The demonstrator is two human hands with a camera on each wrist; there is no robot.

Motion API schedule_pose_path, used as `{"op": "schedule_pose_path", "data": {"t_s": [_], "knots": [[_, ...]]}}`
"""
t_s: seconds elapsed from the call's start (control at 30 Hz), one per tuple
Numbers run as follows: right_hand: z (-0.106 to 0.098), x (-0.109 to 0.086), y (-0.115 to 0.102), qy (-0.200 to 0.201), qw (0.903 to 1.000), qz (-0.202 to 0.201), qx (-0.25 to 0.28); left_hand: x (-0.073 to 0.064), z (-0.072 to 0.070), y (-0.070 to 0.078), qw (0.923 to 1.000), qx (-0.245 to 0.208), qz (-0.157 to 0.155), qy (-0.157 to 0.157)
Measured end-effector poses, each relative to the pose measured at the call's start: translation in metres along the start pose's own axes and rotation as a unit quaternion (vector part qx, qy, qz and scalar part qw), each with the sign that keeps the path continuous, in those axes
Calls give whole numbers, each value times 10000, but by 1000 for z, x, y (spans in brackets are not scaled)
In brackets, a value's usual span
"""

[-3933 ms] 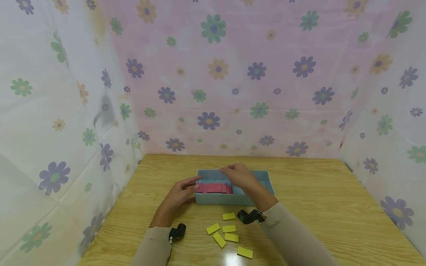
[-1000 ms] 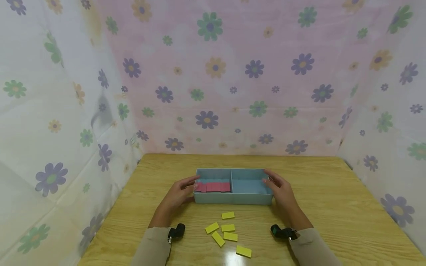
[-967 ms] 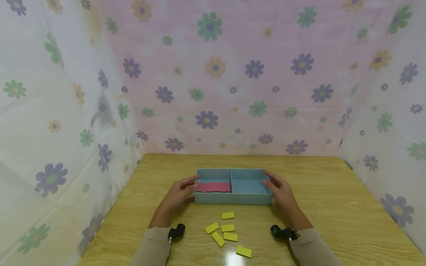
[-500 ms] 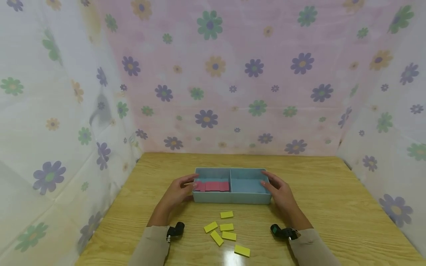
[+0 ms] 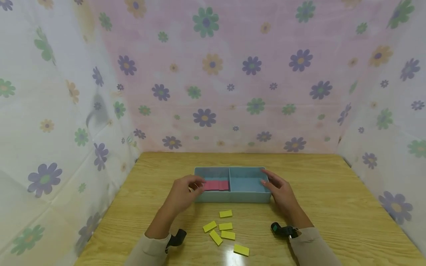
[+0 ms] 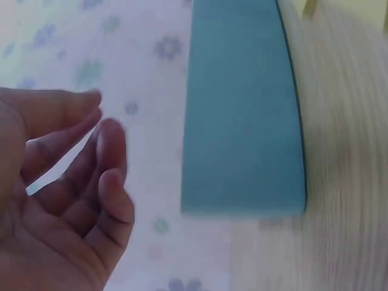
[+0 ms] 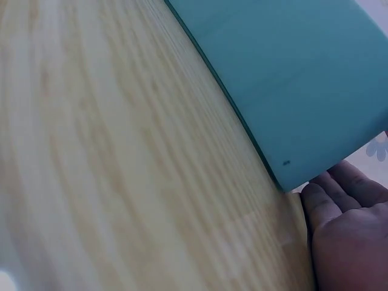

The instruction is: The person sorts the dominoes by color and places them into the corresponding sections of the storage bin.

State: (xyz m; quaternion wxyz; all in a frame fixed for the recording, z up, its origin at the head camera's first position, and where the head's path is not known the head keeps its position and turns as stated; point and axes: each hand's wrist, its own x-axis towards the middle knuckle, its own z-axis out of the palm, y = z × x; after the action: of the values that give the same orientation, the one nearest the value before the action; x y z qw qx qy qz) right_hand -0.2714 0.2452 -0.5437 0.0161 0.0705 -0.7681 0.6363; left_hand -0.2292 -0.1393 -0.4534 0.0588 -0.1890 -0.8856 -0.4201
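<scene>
A light blue two-compartment box (image 5: 233, 197) rests on the table. Pink rectangular tiles (image 5: 216, 185) lie in its left compartment. My left hand (image 5: 184, 190) hovers at the box's left end, its fingertips overlapping the leftmost tiles in the head view. In the left wrist view its thumb and fingers are loosely bent beside the box, with nothing visible between them. My right hand (image 5: 281, 190) holds the box's right end, thumb over the rim and index finger at the back corner. Its other fingers (image 7: 339, 194) show by the end wall in the right wrist view.
Several yellow rectangular tiles (image 5: 227, 235) lie scattered on the wooden table (image 5: 316, 199) in front of the box. Flowered cloth (image 5: 233, 96) stands behind the table and on both sides. A small black camera sits at each wrist.
The right hand went from above the box to its right end and has stayed there. The left hand has just come off the left end, moving slightly inward over the pink tiles.
</scene>
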Motion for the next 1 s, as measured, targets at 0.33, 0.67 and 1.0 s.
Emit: {"op": "schedule_pose_path", "data": {"t_s": [0.33, 0.67, 1.0], "knots": [[1, -2, -4, 78, 9999, 106, 79, -6, 41, 9, 9849, -139, 10, -1723], [1, -2, -3, 88, 9995, 209, 236, -6, 80, 14, 9850, 258, -323, -1677], [1, -4, -6, 69, 9994, 226, 255, -6, 89, 19, 9870, 624, -202, -1468]]}}
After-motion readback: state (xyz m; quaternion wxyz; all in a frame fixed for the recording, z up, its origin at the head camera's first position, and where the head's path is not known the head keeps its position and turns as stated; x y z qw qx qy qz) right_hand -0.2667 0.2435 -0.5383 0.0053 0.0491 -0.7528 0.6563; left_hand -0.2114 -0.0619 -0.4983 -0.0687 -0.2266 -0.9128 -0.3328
